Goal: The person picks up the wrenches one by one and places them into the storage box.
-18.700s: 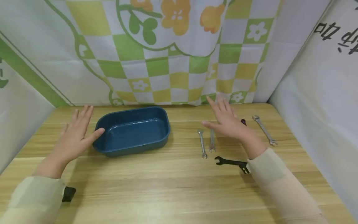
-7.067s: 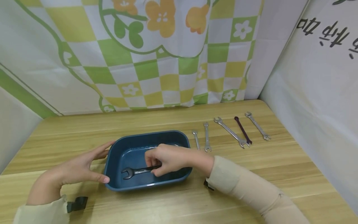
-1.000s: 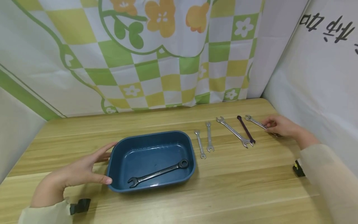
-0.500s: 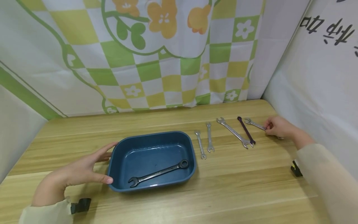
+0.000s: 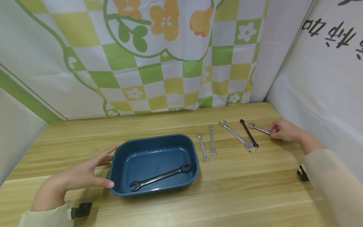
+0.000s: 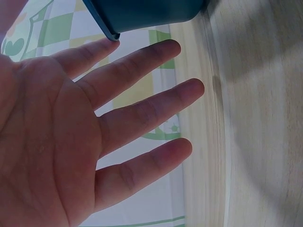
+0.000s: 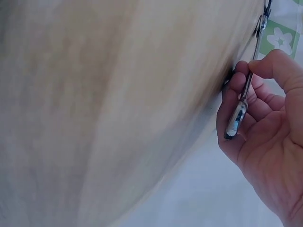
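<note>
My left hand (image 5: pixel 77 175) is at the left end of a dark blue plastic bin (image 5: pixel 153 137), its thumb on the near left corner. In the left wrist view its fingers (image 6: pixel 147 111) spread out nearly straight, one touching the rim of the bin (image 6: pixel 147 12). A black combination wrench (image 5: pixel 161 176) lies slanted inside the bin. At the far right, my right hand (image 5: pixel 286 130) pinches a silver open-end wrench (image 5: pixel 259 128) between thumb and fingers. The right wrist view shows the end of this wrench (image 7: pixel 236 118) by the palm; its far end appears low, near the tabletop.
Left of the held wrench lie a dark purple wrench (image 5: pixel 249 133), a larger silver wrench (image 5: pixel 234 134) and two small silver wrenches, one slim (image 5: pixel 212 140), one nearer the bin (image 5: pixel 202 148). A checkered cloth (image 5: pixel 175 85) hangs behind the wooden table (image 5: pixel 227 195); a white wall stands right.
Since the oldest frame, the bin has moved nearer and the black wrench has gone into it. My right hand has moved to the far-right wrench, which has turned slightly over the last second.
</note>
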A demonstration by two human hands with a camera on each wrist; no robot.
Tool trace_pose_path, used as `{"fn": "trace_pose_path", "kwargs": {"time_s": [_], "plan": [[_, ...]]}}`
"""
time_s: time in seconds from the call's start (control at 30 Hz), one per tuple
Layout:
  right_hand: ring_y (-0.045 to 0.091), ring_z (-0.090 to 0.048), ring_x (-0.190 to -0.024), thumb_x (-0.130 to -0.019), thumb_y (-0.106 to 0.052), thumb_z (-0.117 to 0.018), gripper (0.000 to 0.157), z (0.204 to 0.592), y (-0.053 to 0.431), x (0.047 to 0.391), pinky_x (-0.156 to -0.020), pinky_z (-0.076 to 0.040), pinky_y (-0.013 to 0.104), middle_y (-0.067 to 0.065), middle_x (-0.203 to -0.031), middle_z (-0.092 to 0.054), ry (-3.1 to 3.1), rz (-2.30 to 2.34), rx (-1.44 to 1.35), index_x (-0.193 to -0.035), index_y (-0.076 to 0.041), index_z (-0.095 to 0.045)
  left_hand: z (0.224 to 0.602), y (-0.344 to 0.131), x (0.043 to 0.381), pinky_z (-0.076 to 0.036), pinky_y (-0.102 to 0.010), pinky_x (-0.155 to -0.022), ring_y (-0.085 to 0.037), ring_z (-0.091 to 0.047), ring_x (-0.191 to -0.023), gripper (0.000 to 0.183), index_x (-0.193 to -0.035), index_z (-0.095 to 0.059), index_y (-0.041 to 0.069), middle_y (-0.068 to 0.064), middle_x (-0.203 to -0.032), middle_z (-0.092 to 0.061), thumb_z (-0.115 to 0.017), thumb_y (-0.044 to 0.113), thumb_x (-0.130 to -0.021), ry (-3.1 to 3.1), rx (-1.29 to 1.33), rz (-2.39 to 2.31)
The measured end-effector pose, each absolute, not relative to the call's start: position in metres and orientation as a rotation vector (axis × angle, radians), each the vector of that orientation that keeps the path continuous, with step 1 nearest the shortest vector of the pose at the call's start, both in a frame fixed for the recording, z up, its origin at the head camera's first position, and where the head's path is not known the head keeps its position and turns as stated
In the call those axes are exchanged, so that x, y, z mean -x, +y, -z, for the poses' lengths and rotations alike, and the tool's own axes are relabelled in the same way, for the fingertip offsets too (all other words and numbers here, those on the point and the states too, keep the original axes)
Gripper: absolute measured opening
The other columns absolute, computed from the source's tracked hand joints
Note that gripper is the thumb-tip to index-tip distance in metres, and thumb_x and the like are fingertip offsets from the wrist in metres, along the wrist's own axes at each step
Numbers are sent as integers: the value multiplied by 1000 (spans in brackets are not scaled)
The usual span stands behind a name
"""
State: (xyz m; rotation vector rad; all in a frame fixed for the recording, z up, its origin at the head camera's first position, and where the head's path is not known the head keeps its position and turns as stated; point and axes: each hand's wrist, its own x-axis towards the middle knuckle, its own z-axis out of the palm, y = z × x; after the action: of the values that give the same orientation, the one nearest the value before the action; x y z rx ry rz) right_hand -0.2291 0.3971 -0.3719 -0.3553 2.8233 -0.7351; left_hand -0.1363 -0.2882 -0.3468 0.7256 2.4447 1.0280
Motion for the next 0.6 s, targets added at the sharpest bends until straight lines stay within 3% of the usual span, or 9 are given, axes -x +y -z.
{"fn": "trace_pose_path", "kwargs": {"time_s": [0.6], "plan": [[0, -50, -67, -83, 7, -64, 17, 373, 395, 219, -60, -46, 20, 3, -79, -59, 2774, 897, 363, -98, 12, -59, 347, -289, 135, -43, -75, -83, -62, -43, -128, 111, -161, -7, 22, -35, -149, -39, -83, 16, -80, 2434, -714, -1054]]}}
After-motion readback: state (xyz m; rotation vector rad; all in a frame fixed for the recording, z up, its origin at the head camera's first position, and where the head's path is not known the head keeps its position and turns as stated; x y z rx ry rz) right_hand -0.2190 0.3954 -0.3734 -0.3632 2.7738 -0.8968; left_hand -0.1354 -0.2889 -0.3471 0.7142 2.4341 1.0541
